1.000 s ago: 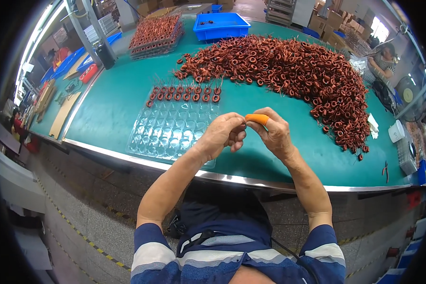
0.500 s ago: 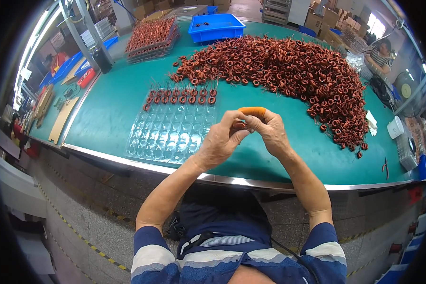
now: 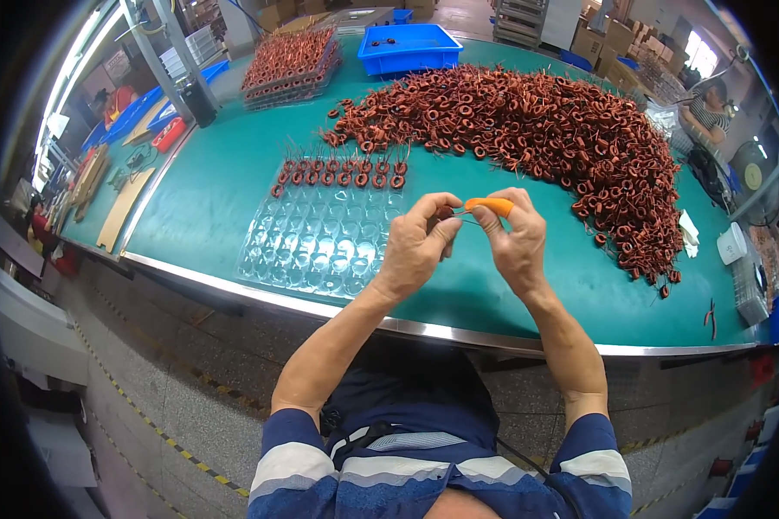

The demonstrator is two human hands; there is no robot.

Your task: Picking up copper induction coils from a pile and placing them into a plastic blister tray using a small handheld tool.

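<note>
Left hand (image 3: 415,248) pinches a reddish coil (image 3: 444,212) mid-frame, right hand (image 3: 518,244) pinching its leads (image 3: 461,213); tray (image 3: 316,223), left of centre: two rows filled, third holding one, rest bare; huge heap (image 3: 528,121), upper right!

The tray (image 3: 313,227) is glossy plastic (clear, too); the tabletop (image 3: 203,195) smooth, its edge (image 3: 440,330) shiny metal.

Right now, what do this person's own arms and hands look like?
The left sleeve and right sleeve are short, dark blue at the cuff, with white and grey bands further up. The forearms are bare, with no watch visible. The left hand wears no glove; the right hand is ungloved too, but one finger has a bright orange cover.
</note>
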